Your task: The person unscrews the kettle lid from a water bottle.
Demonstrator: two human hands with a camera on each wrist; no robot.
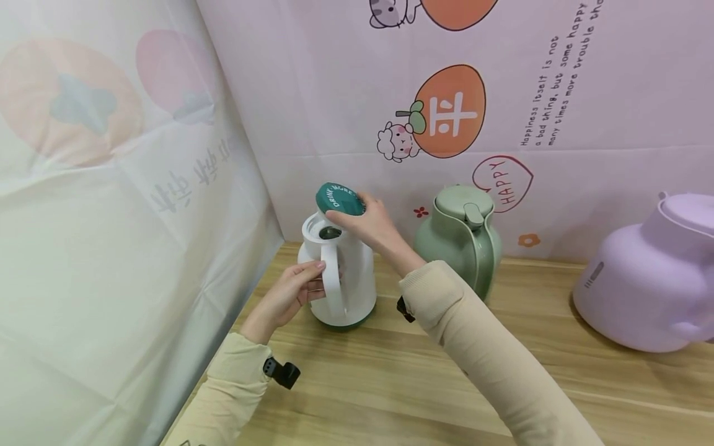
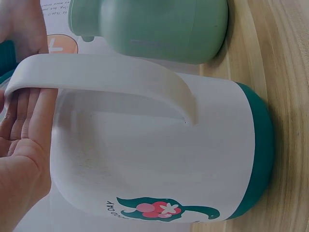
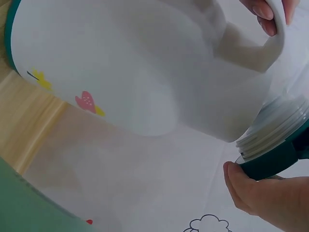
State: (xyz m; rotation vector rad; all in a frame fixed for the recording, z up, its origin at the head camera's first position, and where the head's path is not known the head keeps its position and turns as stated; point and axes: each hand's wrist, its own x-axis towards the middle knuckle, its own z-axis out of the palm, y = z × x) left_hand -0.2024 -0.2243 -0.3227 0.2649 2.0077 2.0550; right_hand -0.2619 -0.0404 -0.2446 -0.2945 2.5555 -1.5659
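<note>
My left hand grips the handle of the white jug, while my right hand grasps the green lid, tilted just above the jug's uncovered mouth; whether lid and rim touch, I cannot tell. Jug stands on the wooden table, a pale green jug to its right, a lilac jug farther along.
</note>
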